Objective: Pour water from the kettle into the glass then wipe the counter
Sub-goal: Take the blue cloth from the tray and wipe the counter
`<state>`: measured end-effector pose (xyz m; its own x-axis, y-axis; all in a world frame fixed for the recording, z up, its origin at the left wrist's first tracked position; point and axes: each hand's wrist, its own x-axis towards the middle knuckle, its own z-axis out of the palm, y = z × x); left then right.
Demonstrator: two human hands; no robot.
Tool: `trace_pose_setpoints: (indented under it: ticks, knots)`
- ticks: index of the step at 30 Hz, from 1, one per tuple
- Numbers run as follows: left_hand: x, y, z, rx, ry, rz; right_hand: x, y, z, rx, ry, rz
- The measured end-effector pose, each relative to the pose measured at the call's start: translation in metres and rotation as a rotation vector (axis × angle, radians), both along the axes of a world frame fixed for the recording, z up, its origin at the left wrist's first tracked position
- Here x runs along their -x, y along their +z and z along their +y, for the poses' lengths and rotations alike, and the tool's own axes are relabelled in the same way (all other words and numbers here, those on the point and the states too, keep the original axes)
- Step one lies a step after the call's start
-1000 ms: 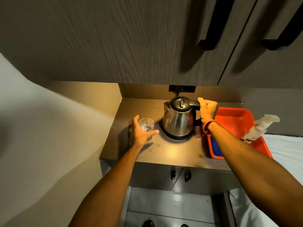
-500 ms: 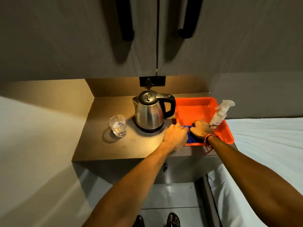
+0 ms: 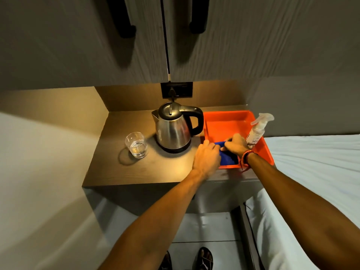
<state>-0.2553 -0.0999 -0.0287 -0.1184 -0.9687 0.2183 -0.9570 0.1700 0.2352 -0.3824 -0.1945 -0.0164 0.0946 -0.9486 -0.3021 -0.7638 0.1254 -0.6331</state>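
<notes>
A steel kettle with a black handle stands on its base at the middle of the wooden counter. Left of it is a clear glass with some water in it. A blue cloth lies in the near part of an orange tray to the right of the kettle. My left hand and my right hand are both on the cloth, fingers closed on its upper edge. Most of the cloth is hidden under the hands.
A white spray bottle leans in the tray's right side, just beside my right hand. Cabinet doors with black handles hang overhead. A wall socket is behind the kettle. A white bed borders the counter on the right.
My right hand left the kettle handle and my left hand left the glass; both went to the blue cloth in the tray and now grip it. The camera view shifted right.
</notes>
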Motion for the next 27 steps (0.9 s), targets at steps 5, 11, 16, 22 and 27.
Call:
trace_pose_setpoints:
  ticks: [5, 11, 16, 22, 27]
  knots:
    - [-0.028, -0.008, 0.012, -0.063, 0.320, 0.817, -0.017, 0.039, 0.008, 0.290, 0.069, -0.362]
    - [-0.076, -0.001, 0.032, 0.008, 0.447, 1.173, -0.088, 0.051, 0.033, 0.130, 0.203, -0.697]
    - [-0.141, -0.026, 0.083, 0.062, 0.684, 0.969, -0.150, -0.001, 0.081, 0.110, 0.261, -0.527]
    - [-0.210, -0.044, 0.122, -0.122, 0.849, 0.519, -0.213, -0.044, 0.133, 0.313, 0.459, -0.213]
    - [-0.247, -0.042, 0.115, -0.046, 0.812, 0.552, -0.232, -0.049, 0.154, 0.536, 0.501, 0.131]
